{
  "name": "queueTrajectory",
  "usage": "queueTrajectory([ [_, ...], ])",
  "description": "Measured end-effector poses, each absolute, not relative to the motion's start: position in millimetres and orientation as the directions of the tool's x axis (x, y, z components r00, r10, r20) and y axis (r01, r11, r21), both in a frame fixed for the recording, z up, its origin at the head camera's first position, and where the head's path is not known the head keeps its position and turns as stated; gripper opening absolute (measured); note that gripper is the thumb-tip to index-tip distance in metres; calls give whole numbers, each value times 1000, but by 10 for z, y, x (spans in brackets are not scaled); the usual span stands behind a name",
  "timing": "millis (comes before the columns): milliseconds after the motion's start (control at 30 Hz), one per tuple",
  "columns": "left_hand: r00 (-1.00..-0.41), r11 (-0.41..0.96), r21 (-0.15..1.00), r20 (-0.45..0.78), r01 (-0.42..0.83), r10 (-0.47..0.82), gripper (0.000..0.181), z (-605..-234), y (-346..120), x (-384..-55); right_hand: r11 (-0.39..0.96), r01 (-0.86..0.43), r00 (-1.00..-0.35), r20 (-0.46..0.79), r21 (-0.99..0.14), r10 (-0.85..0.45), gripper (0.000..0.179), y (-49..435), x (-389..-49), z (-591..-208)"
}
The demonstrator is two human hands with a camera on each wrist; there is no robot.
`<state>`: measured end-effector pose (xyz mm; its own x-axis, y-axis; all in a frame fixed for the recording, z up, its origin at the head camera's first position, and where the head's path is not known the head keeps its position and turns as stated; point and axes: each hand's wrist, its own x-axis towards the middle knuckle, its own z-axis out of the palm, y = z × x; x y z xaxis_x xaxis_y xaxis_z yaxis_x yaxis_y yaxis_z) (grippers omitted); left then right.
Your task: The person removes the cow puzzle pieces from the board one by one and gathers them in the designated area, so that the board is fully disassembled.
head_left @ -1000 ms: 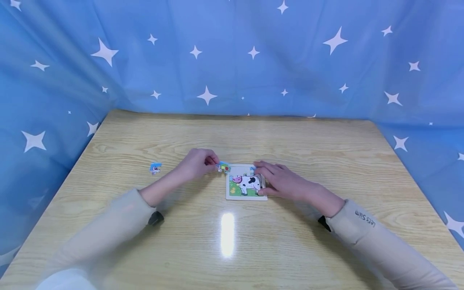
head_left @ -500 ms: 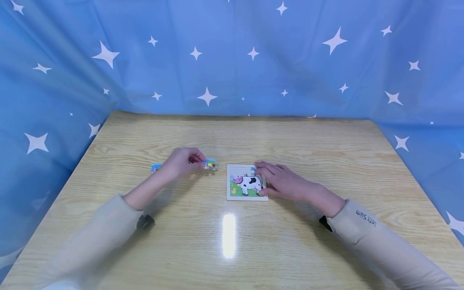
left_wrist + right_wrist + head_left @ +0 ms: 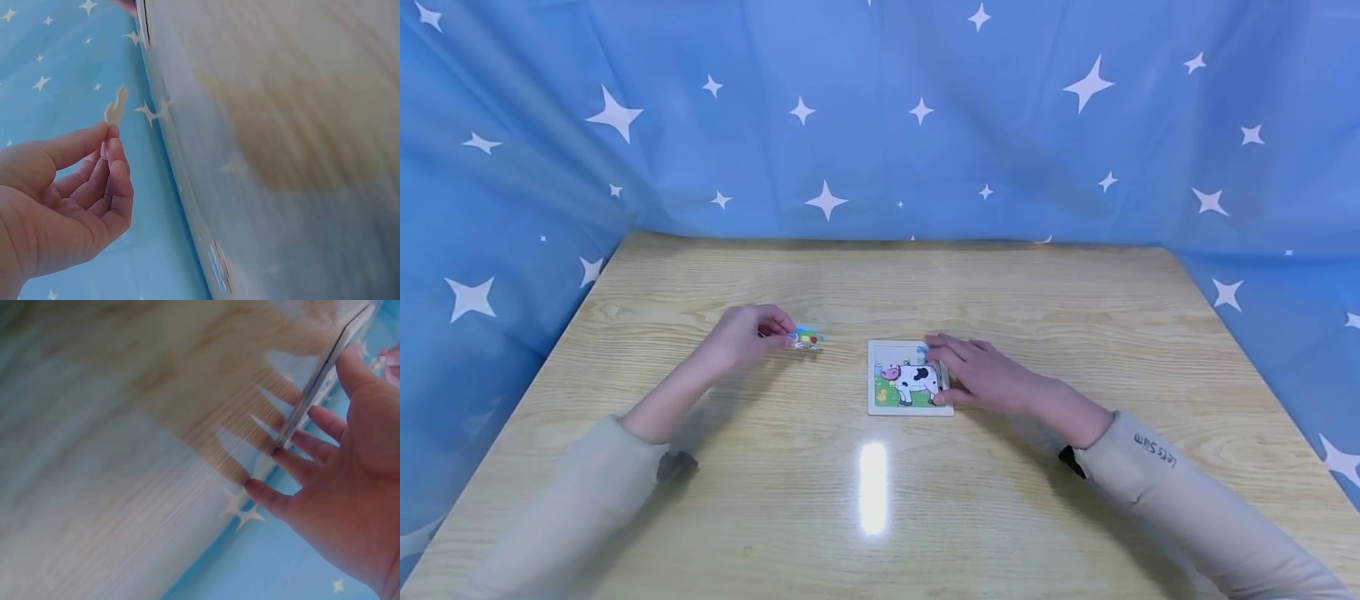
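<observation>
My left hand (image 3: 739,335) pinches a small puzzle piece (image 3: 807,338) between thumb and fingertips, above the table and left of the board. The piece's face is blue and green with a red spot; the left wrist view shows it as a pale, thin piece (image 3: 116,107) upright over the fingertips. A framed puzzle board (image 3: 910,411) with a cow picture lies flat; part of its upper area shows bare backing. My right hand (image 3: 988,375) rests with spread fingers over its right side. In the right wrist view, thumb and fingers touch the board (image 3: 322,378), and the little finger's tip meets the table.
Another puzzle piece (image 3: 219,269) lies on the table in the left wrist view; in the head view my left hand or forearm hides it. The pale wooden table (image 3: 1037,300) meets a blue curtain (image 3: 880,150) with white stars at its back and sides.
My left hand has moved left, away from the board, carrying the puzzle piece. It now covers the other piece, which lay in sight earlier. The right hand and the board have stayed put.
</observation>
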<state>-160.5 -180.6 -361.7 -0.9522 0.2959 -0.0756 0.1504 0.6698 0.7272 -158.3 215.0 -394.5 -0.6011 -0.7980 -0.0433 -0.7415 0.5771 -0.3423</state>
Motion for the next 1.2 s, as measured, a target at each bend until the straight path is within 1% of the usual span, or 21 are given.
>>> queueTrajectory([
  [100,-953,675,722,-78,148,292,10,-3612,-1867,-1609,574,-741,-601,-38,-347,-798,60,2153,-1580,-3951],
  [333,-950,688,715,-111,129,293,10,-3569,-1991,-1612,607,-717,-620,-84,-343,-780,54,2121,-1562,-3924],
  [500,-950,701,707,-146,96,278,12,-3558,-2075,-1605,617,-709,-626,-96,-341,-774,55,2116,-1565,-3914],
  [867,-944,731,677,-180,86,277,15,-3548,-2216,-1603,610,-715,-623,-86,-341,-778,55,2113,-1561,-3906],
  [1100,-941,741,668,-205,65,268,14,-3586,-2305,-1612,577,-741,-603,-37,-344,-797,57,2144,-1578,-3956],
  [1200,-942,741,670,-214,52,259,15,-3586,-2337,-1610,575,-743,-601,-36,-342,-798,58,2147,-1579,-3959],
])
